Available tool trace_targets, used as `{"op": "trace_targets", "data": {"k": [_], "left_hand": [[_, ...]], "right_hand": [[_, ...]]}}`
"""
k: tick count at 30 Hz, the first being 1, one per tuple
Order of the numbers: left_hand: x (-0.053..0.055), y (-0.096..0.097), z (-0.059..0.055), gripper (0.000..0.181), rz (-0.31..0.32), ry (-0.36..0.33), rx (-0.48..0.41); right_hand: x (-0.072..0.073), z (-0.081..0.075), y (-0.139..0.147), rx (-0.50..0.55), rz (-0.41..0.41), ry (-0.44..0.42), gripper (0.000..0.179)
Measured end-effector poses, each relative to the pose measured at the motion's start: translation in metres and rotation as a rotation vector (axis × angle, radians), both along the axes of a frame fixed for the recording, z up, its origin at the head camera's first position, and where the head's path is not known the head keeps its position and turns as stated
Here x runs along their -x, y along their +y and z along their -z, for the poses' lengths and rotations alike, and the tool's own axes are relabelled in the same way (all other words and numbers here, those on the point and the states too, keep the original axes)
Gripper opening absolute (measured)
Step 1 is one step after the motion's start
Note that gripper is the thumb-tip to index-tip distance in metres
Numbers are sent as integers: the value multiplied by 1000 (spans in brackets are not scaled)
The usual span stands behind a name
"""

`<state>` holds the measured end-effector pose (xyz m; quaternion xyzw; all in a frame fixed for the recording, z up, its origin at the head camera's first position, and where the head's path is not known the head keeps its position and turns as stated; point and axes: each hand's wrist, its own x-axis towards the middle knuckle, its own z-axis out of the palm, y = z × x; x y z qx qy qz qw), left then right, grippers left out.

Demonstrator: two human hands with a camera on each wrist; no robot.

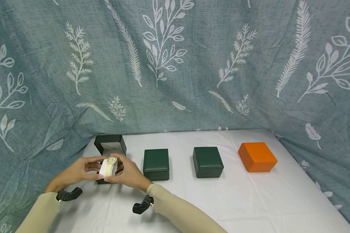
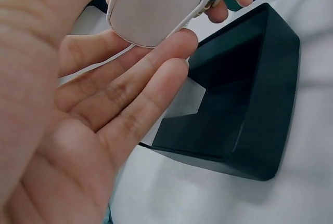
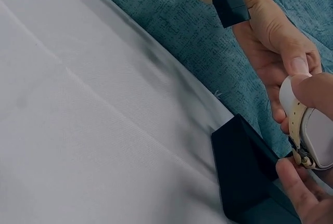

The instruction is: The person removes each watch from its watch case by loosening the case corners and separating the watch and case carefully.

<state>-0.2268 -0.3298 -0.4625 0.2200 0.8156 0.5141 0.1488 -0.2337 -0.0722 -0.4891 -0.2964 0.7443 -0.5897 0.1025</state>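
Observation:
A cream-strapped watch (image 1: 112,160) is wrapped around a white cushion (image 1: 103,167), held up over the open black box (image 1: 110,139) at the left of the table. My left hand (image 1: 86,167) grips the cushion's left end between thumb and fingers. From the other side my right hand (image 1: 129,172) holds it, thumb and fingers near the watch. In the left wrist view the cushion's flat end (image 2: 156,8) shows above the box's dark inside. The strap's buckle (image 3: 304,159) appears in the right wrist view, beside the cushion.
Two closed green boxes (image 1: 156,161) (image 1: 207,160) stand to the right of the black one. Farther right sits a closed orange box (image 1: 256,155). A patterned teal cloth (image 1: 192,106) hangs behind the white-covered table (image 1: 236,207).

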Motion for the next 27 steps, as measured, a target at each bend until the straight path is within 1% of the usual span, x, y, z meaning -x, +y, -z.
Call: {"op": "trace_targets", "data": {"k": [5, 9, 14, 17, 20, 24, 27], "left_hand": [[0, 1, 0, 76, -4, -1, 10], [0, 1, 1, 75, 3, 3, -4], [2, -1, 2, 73, 12, 17, -16], [1, -3, 1, 71, -4, 34, 0], [-1, -6, 1, 71, -35, 43, 28], [-3, -12, -1, 73, -69, 19, 54], [-4, -15, 0, 75, -83, 0, 65]], "right_hand": [[-1, -1, 1, -8, 5, -9, 86], [-1, 0, 3, -28, 19, 6, 86], [-1, -1, 3, -1, 12, -15, 84], [-1, -1, 5, 18, 8, -33, 83], [0, -1, 8, 17, 15, -46, 83], [1, 2, 11, 24, 20, -80, 86], [-1, 4, 12, 28, 25, -111, 88]]}}
